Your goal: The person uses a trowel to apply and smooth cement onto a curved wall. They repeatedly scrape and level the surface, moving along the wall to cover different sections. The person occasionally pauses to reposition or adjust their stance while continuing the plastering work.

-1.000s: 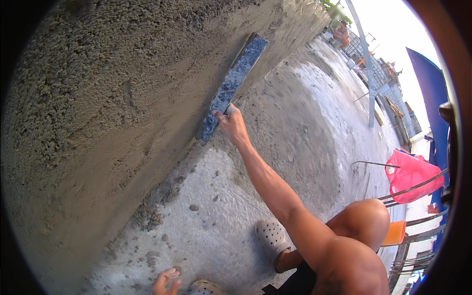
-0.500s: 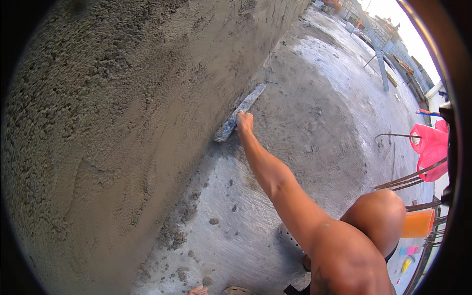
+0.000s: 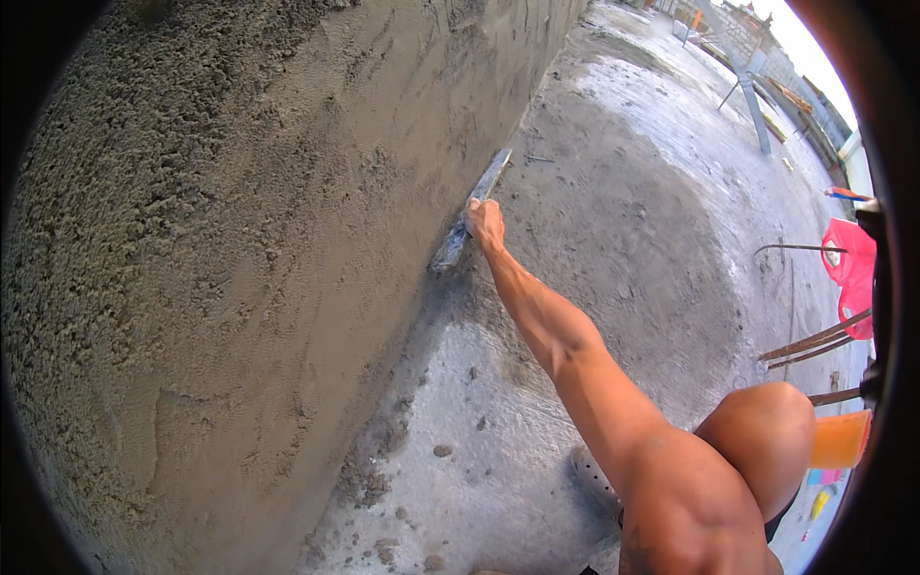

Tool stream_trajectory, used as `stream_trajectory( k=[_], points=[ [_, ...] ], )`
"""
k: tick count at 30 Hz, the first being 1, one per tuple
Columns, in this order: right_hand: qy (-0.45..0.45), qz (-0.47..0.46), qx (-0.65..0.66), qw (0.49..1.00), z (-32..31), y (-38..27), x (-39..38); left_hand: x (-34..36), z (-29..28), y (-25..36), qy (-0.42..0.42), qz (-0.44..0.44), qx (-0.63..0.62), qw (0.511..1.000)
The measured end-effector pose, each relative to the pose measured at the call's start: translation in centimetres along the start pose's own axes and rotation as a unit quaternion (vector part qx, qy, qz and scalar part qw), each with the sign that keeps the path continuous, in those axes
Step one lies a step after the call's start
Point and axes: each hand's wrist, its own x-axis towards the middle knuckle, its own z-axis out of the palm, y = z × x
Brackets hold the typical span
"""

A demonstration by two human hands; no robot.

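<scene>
My right hand (image 3: 486,221) is closed around the handle of a long, mortar-smeared plastering float (image 3: 495,175). The float lies along the foot of a wall (image 3: 335,220) coated in wet grey-brown mortar, its long edge at the joint with the floor. Low on the wall and near the float the mortar looks fairly smooth; toward the upper left it is rough and pitted. Stretched out from the lower right, my right arm passes beside my bent knee (image 3: 767,431). My left hand is outside the picture.
Mortar crumbs (image 3: 443,450) dot the concrete floor (image 3: 479,383). A thin rod-like piece (image 3: 540,159) lies just past the float. To the right, rusty bars (image 3: 815,337) jut out near a pink plastic bag (image 3: 853,283) and an orange bucket (image 3: 839,440). A metal brace (image 3: 754,113) stands farther off.
My right hand and the float have shifted slightly up and away along the wall base. The view has moved a little, and the fingertips at the lower edge are gone from sight.
</scene>
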Motion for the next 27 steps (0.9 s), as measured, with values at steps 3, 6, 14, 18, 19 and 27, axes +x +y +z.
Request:
stream_trajectory(
  k=[3, 6, 14, 18, 19, 27],
  points=[
    [0.033, 0.013, 0.022, 0.999, -1.2, -1.9, -0.5, -0.2, 0.0, -0.4, -0.003, 0.008, -0.004, 1.0],
    [0.035, 0.015, 0.043, 0.998, -2.3, -4.2, -1.3, -0.5, 0.1, -0.9, -0.002, 0.02, -0.009, 1.0],
    [0.052, 0.002, 0.05, 0.997, -5.9, -10.4, -3.9, -1.9, -0.2, -2.9, 0.004, 0.051, -0.025, 0.998],
    [0.057, -0.012, 0.071, 0.996, -7.3, -12.9, -4.4, -2.6, -0.3, -3.8, 0.005, 0.065, -0.03, 0.997],
    [0.053, -0.013, 0.079, 0.995, -7.6, -13.5, -4.4, -2.8, -0.3, -4.0, 0.005, 0.068, -0.03, 0.997],
    [0.047, -0.032, 0.107, 0.993, -9.9, -17.4, -5.4, -3.5, -0.4, -5.5, 0.002, 0.072, -0.046, 0.996]
  ],
)
